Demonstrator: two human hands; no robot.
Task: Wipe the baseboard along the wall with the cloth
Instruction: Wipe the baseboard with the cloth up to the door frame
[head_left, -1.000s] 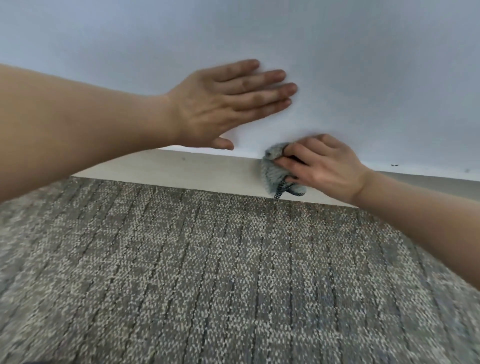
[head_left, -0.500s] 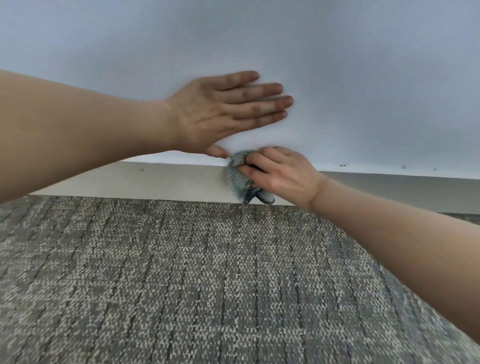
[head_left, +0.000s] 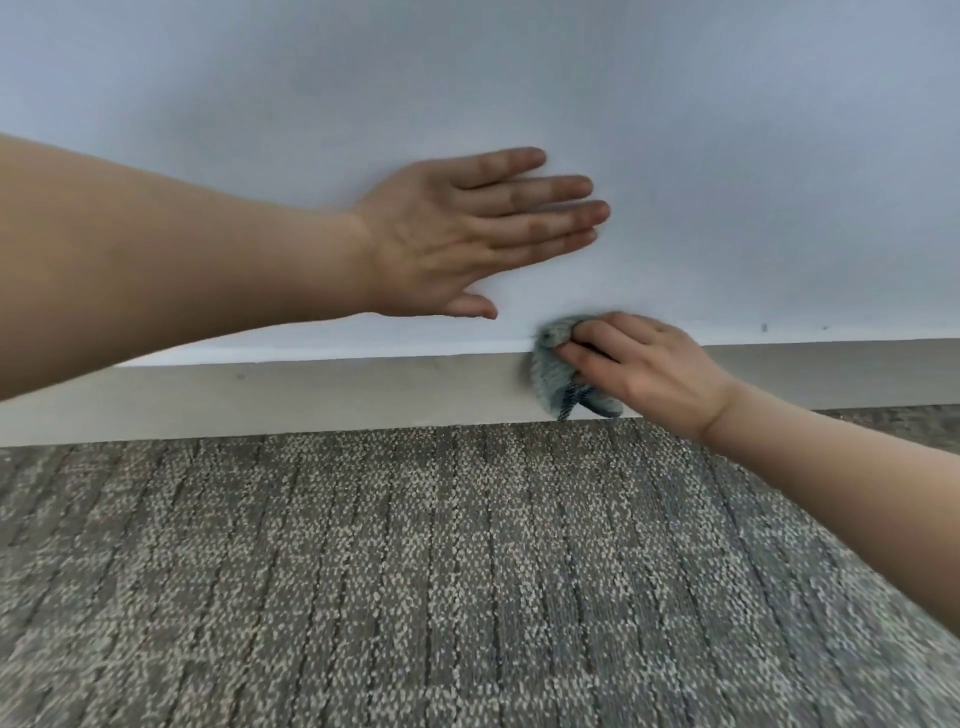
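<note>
Right hand (head_left: 644, 374): fingers (head_left: 597, 358) gripped the cloth (head_left: 553, 374) against the baseboard (head_left: 311, 395).
Left hand (head_left: 457, 234): fingers lay straight on the wall (head_left: 727, 156).
Progress: I judged it mid-run (baseboard ends unseen).

Left of the cloth (head_left: 553, 374) the baseboard (head_left: 311, 395) runs open; the left hand (head_left: 457, 239), flat on the wall (head_left: 727, 156), crowds the space just above; the carpet (head_left: 415, 571) is open below.

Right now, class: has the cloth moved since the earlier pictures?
Yes. The cloth has slid right, farther from the dark spot on the baseboard.
</note>
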